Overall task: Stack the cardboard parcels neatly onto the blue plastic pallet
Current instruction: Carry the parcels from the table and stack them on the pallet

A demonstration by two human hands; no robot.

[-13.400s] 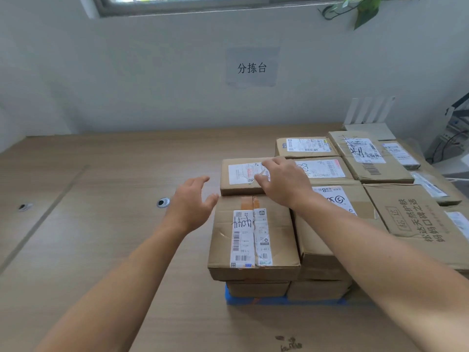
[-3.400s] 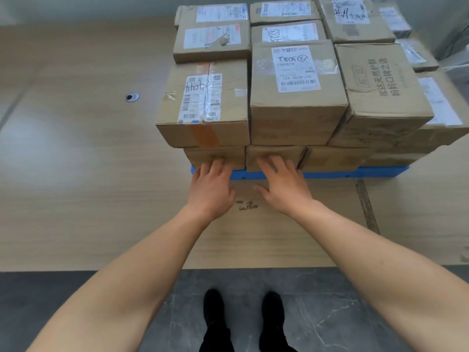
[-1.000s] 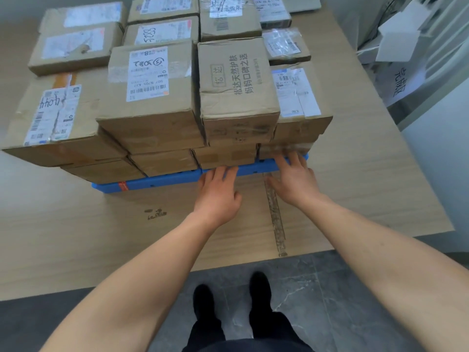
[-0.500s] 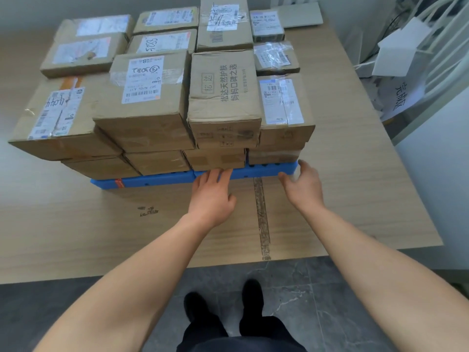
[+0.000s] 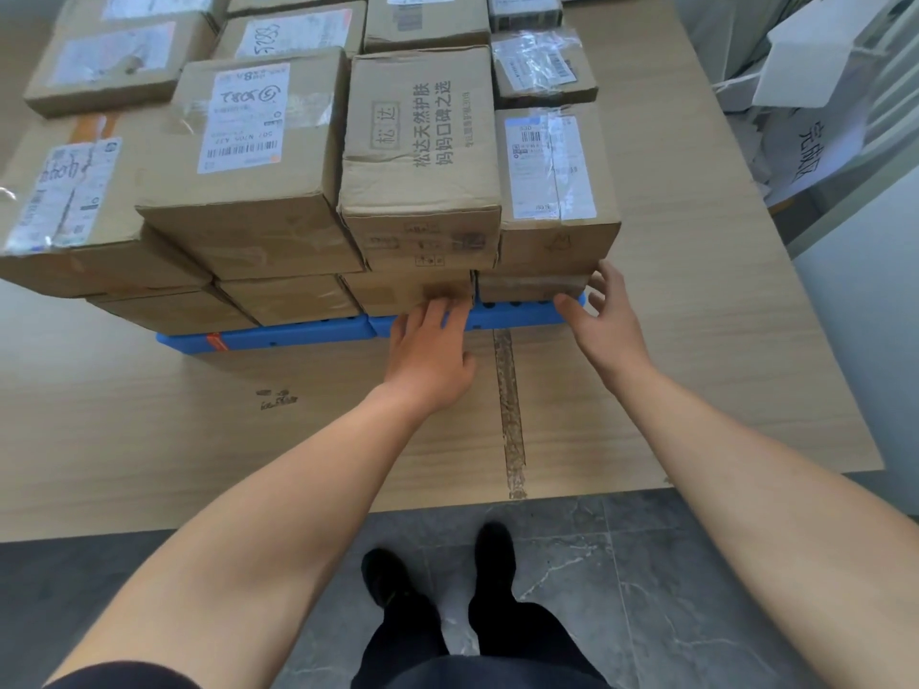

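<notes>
Brown cardboard parcels (image 5: pixel 417 156) are sitting two-high on the flat blue plastic pallet (image 5: pixel 298 333).
Left grip (image 5: pixel 427 350) is pressing flat-fingered on the bottom tier; right grip (image 5: pixel 604 325) is hovering spread and empty at the pallet corner. Overhanging top tier is risking a topple if shoved.

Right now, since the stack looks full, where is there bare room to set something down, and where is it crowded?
Free: the table in front of the blue pallet, left of the tape strip; also the table right of the parcels. Crowded: the pallet, fully stacked, and its front right corner, where the left hand and right hand are.
</notes>
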